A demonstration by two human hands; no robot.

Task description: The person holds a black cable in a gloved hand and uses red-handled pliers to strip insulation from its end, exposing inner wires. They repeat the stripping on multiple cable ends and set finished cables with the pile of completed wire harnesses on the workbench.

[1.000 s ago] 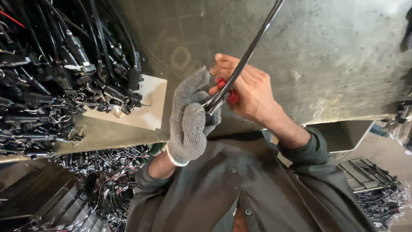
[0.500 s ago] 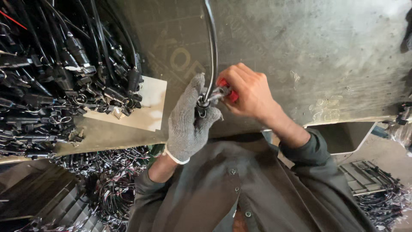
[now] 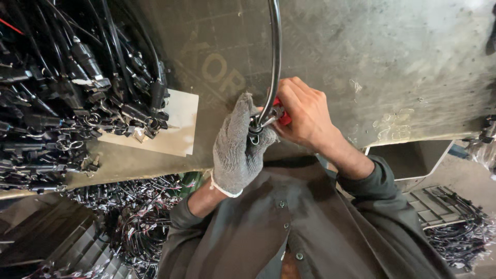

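Left hand (image 3: pixel 238 147) in a grey glove gripping the near end of a black cable (image 3: pixel 275 62) over the counter (image 3: pixel 392 67), right hand (image 3: pixel 305 113) closed on red pliers (image 3: pixel 281 114) at the fitting, seemingly unfinished, heap of cables (image 3: pixel 67 93) far left

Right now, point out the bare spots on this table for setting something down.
Bare: the grey table right of the black hose, beyond the right hand. Part of the white sheet is free. Crowded: the cable pile left of the gloved left hand.
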